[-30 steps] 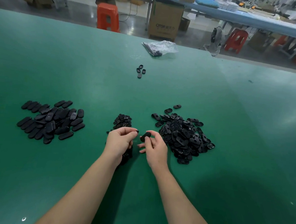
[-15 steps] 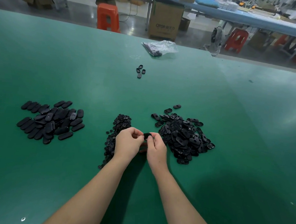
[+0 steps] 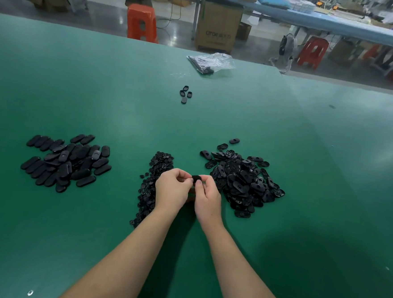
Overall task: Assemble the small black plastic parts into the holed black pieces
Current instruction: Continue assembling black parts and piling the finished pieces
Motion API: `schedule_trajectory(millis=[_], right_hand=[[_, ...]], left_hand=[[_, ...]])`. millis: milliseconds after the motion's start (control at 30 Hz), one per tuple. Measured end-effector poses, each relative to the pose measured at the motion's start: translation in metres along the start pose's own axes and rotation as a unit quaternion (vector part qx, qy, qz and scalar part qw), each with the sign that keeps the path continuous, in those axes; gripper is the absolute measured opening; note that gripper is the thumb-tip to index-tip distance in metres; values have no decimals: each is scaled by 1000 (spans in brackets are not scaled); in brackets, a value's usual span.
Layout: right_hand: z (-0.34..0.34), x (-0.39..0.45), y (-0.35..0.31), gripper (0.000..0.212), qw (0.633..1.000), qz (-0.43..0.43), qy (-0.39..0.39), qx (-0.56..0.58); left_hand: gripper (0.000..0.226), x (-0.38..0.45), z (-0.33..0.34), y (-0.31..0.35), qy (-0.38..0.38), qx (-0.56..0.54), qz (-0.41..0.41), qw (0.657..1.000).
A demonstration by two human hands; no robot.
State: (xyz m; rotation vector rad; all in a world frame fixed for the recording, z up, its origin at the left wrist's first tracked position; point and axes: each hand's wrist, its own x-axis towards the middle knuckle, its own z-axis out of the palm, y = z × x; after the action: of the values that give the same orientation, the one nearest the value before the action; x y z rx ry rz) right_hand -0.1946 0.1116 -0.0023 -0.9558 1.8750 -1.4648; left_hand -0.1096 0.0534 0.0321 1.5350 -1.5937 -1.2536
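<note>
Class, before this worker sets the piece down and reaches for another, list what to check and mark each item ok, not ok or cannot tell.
1. Black piece pinched by both left hand and right hand: ok.
2. Small part fully seated in its hole: cannot tell, fingers cover it.
3. Pile of small parts beside left hand: ok.
4. Pile of holed pieces beside right hand: ok.
5. Pile of oval pieces on green table, apart from the others: ok.

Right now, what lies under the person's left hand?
Under the left hand, the pile of small black parts runs along the green table. The hand and wrist cover its middle.
</note>
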Motion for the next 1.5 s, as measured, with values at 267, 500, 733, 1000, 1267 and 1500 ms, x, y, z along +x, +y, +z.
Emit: schedule_trajectory(millis=[267,500,733,1000,1267,1500], right_hand=[[-1,1,0,22,999,15,-1,35],[1,4,5,23,999,20,-6,27],[1,4,7,19,999,4,-21,25],[1,5,10,14,1000,0,-19,1],[0,5,10,17,1000,-5,-23,4],[0,6,10,19,1000,1,-12,19]], left_hand=[[11,5,-5,-1,-18,66,48,997],[12,7,-17,-4,-53,75,85,992],[16,12,-22,-4,-71,101,87,989],[16,11,-20,-6,-75,110,82,988],[9,11,-18,-8,-64,116,79,988],[3,5,-12,-6,-32,122,92,988]])
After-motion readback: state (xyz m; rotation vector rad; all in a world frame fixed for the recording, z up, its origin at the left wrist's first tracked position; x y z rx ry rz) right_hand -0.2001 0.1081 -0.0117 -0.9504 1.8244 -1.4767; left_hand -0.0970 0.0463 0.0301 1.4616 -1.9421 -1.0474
